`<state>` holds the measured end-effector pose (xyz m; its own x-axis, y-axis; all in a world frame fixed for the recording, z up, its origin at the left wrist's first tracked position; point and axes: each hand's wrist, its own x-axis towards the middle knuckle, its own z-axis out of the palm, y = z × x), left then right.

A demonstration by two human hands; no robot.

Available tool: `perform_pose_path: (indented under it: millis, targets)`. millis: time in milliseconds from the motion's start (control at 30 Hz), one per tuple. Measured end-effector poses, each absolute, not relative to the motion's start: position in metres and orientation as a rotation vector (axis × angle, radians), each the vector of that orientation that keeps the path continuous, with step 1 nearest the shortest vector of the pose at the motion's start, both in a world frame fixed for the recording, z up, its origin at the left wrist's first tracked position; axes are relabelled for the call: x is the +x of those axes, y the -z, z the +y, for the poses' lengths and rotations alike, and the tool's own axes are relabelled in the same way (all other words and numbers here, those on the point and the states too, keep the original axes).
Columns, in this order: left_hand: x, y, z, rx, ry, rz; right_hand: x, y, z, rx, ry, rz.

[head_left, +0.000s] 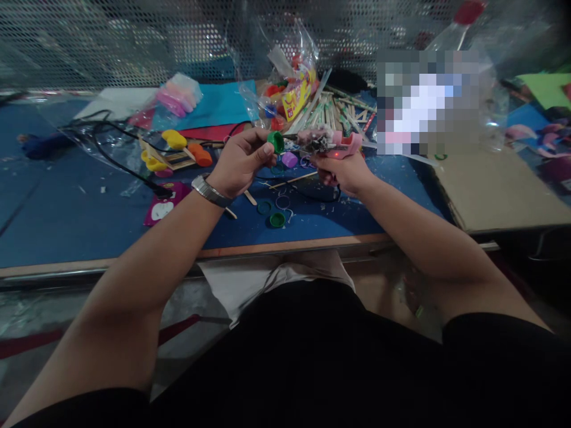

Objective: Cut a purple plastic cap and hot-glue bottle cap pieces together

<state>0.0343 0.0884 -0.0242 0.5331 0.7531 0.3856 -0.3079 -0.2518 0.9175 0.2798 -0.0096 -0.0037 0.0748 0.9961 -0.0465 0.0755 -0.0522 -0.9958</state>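
Note:
Between its thumb and fingers, my left hand (243, 160) pinches a green bottle cap (276, 142). My right hand (345, 169) is wrapped round a pink glue gun (345, 145) with a small red light on its side. The gun's nozzle points left and lies close to the cap; whether they touch is unclear. Below my hands, a second green cap (277, 220) and a green ring (264, 207) lie on the blue table (107, 220). A purple cap (289, 159) sits just beneath the nozzle.
Wooden sticks with yellow and orange caps (173, 140) lie at the left, near a purple box (166, 205) and black cable. Behind are a bag of coloured caps (297, 95) and a pile of sticks (328, 113). Cardboard (504, 190) lies at the right.

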Motion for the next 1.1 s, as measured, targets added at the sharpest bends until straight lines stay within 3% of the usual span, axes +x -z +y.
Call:
perform_pose_path:
  millis: [1100]
  targets:
    - [0.036,0.030,0.096,1.484,-1.079,0.307,0.281,0.005,-0.009,-1.254,-1.207,-1.195]
